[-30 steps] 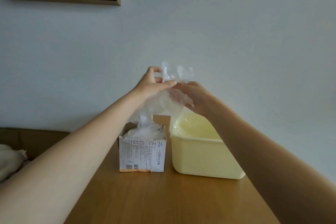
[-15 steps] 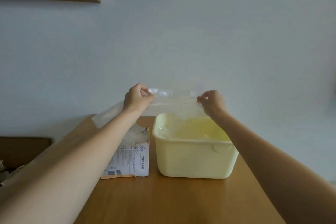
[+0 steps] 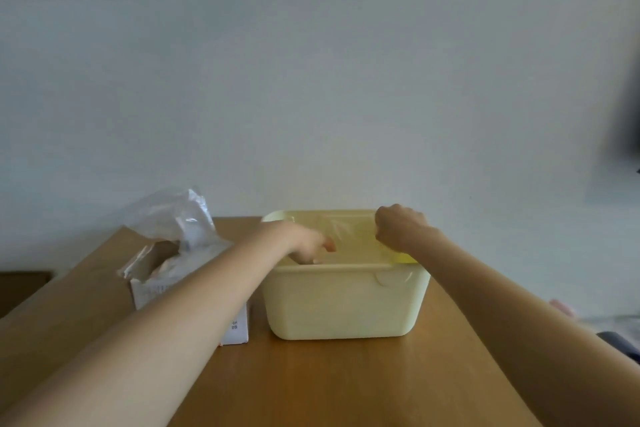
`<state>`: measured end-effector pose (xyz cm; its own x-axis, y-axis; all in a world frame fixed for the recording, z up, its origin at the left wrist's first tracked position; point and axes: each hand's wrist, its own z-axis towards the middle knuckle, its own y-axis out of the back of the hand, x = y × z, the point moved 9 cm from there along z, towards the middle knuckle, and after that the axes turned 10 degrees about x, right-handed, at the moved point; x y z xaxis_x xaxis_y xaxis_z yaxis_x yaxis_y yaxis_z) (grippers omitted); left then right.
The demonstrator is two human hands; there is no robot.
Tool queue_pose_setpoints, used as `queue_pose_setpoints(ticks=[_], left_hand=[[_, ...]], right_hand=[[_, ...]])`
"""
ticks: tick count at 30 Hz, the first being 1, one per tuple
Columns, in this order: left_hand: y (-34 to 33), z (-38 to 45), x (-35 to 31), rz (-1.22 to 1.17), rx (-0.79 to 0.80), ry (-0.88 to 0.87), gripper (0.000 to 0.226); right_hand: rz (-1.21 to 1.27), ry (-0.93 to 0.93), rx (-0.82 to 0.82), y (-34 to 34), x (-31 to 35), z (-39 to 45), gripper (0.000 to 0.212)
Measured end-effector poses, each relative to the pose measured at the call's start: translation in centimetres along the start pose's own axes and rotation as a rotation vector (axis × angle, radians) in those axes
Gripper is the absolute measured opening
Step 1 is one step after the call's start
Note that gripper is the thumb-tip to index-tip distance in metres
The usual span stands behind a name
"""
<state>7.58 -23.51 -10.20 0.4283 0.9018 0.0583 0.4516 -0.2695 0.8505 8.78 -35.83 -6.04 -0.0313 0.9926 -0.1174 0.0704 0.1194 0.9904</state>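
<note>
While both hands work at the mouth of the bin (image 3: 343, 302), a clear bag (image 3: 349, 229) lies stretched across its opening, thin and hard to trace. Noted: the right hand (image 3: 398, 227) is fisted at the far-right rim, fingers curled on the bag's edge. The left hand (image 3: 308, 243) dips inside the near-left corner, knuckles down; whether it pinches the bag or only presses it, I cannot tell. They are well apart, nearly the bin's width between them.

The bag's long axis runs left to right along the bin's long side, between the two hands. The bin stands on the tabletop (image 3: 346, 385) straight ahead of the person; the left hand is nearer the front wall.

Likely next move: seating the bag over the rim. It turns on one thing — the right hand's edge sits at rim height, the left's below it.

A box (image 3: 239, 326) stands just left of the bin, loose plastic (image 3: 173, 215) puffing from its top.
</note>
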Motion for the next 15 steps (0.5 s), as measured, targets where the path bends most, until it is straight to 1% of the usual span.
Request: queue_pose_setpoints(ticks=[2,3,4,6,7,8,9,10,11,12,13,15], left_hand=[[-1.2,0.8,1.5,0.047,0.104,0.096,0.052],[-1.6,1.0,1.8,0.048,0.141,0.111,0.050],[-1.9,1.2,1.7,0.029,0.178,0.102,0.049],[-2.3,1.3,1.0,-0.031,0.228,0.042,0.050],[-2.3,1.3,0.8,-0.034,0.241,0.029,0.049],[-2.4,1.3,0.9,-0.034,0.253,0.045,0.048],[-2.6,1.4,1.2,-0.036,0.264,0.065,0.047],[-2.7,1.4,1.7,-0.013,0.271,0.105,0.047],[-2.7,1.4,2.2,-0.004,0.259,0.149,0.048],[-2.7,1.1,2.4,0.051,0.248,0.172,0.049],[-2.6,1.0,2.5,0.072,0.244,0.191,0.051],[-2.6,0.9,2.6,0.008,0.222,0.206,0.051]], right_hand=[[-0.077,0.032,0.050,-0.4,0.4,-0.2,0.011],[-0.117,0.040,0.052,0.0,0.7,-0.4,0.008],[-0.149,0.051,0.020,0.7,1.2,-0.7,0.009],[-0.166,0.089,-0.114,2.8,2.4,-1.2,0.016],[-0.139,0.127,-0.146,3.4,3.1,-1.4,0.015],[-0.088,0.172,-0.108,3.2,3.7,-1.4,0.016],[-0.011,0.211,0.021,1.9,4.1,-0.9,0.023],[0.060,0.229,0.221,-0.4,4.4,-0.5,0.031],[0.072,0.215,0.427,-2.9,4.4,-0.3,0.037],[0.046,0.167,0.568,-5.0,3.9,-0.1,0.041],[0.022,0.107,0.638,-6.2,3.2,0.0,0.044],[0.014,0.050,0.682,-6.9,2.5,0.1,0.047]])
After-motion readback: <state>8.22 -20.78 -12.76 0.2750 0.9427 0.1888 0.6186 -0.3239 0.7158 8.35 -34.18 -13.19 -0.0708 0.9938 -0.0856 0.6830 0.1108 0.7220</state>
